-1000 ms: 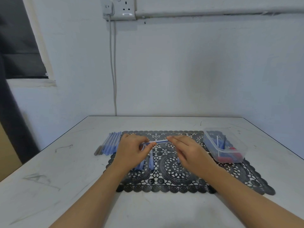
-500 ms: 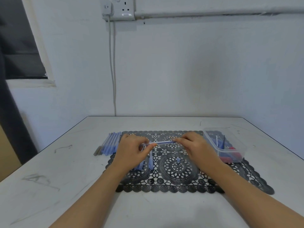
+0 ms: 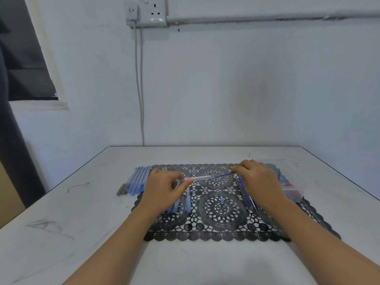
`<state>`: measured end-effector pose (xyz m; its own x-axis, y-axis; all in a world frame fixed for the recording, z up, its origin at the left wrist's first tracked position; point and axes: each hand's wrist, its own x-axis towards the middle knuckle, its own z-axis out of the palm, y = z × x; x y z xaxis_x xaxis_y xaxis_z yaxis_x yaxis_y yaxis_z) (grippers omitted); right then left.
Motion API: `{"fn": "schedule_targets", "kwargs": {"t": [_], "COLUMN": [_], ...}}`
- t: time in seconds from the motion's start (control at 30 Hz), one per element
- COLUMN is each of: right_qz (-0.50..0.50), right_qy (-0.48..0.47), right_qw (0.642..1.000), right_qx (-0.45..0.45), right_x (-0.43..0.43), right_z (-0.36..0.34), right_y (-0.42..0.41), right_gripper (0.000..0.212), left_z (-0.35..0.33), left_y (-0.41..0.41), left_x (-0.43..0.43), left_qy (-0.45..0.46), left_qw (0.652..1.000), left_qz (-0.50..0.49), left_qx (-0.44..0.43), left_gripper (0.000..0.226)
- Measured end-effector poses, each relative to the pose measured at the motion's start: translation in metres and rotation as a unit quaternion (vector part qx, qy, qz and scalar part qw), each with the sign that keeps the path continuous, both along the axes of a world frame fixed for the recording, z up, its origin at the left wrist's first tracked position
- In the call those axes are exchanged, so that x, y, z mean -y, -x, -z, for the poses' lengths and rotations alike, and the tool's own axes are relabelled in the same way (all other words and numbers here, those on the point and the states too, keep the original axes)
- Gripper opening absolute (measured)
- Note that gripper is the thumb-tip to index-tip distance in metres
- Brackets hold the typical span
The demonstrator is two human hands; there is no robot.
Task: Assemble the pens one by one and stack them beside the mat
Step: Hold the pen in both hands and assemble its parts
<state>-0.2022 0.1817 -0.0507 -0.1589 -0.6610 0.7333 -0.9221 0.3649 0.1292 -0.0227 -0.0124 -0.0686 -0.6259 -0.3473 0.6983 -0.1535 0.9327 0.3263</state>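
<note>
A black lace mat (image 3: 218,210) lies on the white table (image 3: 61,233). Over its far half my left hand (image 3: 164,188) pinches a clear pen barrel (image 3: 200,178). My right hand (image 3: 261,179) pinches a thin blue refill (image 3: 224,175) whose left end sits in the barrel's mouth. Several assembled blue pens (image 3: 136,181) lie in a row just left of the mat. Loose pen parts (image 3: 185,202) lie on the mat under my left hand, and several refills (image 3: 246,195) lie beside my right wrist. A small blue cap (image 3: 222,200) stands at the mat's middle.
A clear plastic tub (image 3: 292,182) with red and dark pieces sits on the mat's right end, partly behind my right hand. The white wall with a socket (image 3: 153,12) and a hanging cable (image 3: 139,89) stands behind the table.
My right hand has moved to the right, away from my left hand, and more of the blue refill now shows between barrel and fingers. My left hand has stayed in place.
</note>
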Motion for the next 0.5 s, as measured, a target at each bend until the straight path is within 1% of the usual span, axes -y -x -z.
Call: {"fn": "schedule_targets", "kwargs": {"t": [0.1,0.17,0.23,0.3,0.37,0.5], "right_qz": [0.011,0.003,0.011,0.049,0.065,0.085], "right_qy": [-0.004,-0.023,-0.096,-0.181,-0.208,-0.231], "right_qw": [0.999,0.999,0.994,0.981,0.974,0.967], "right_qx": [0.034,0.041,0.048,0.053,0.059,0.060], "right_x": [-0.0012,-0.0007,-0.0005,-0.0004,-0.0006,0.0004], "right_z": [0.0018,0.0032,0.0028,0.0026,0.0035,0.0023], "right_y": [0.0031,0.0050,0.0066,0.0075,0.0085,0.0054], "right_gripper": [0.037,0.033,0.023,0.016,0.016,0.019], "left_z": [-0.0005,-0.0010,-0.0012,-0.0009,-0.0007,-0.0008], "left_y": [-0.0007,-0.0005,-0.0002,0.0001,0.0001,-0.0004], "left_x": [0.0005,0.0007,0.0012,0.0018,0.0021,0.0006], "left_qy": [-0.001,-0.004,-0.005,-0.006,-0.008,-0.004], "left_qw": [1.000,1.000,1.000,1.000,1.000,1.000], "left_qz": [0.000,0.001,0.002,0.003,0.006,0.002], "left_qx": [0.002,0.002,0.003,0.002,0.000,0.000], "left_gripper": [0.049,0.050,0.050,0.050,0.050,0.050]}}
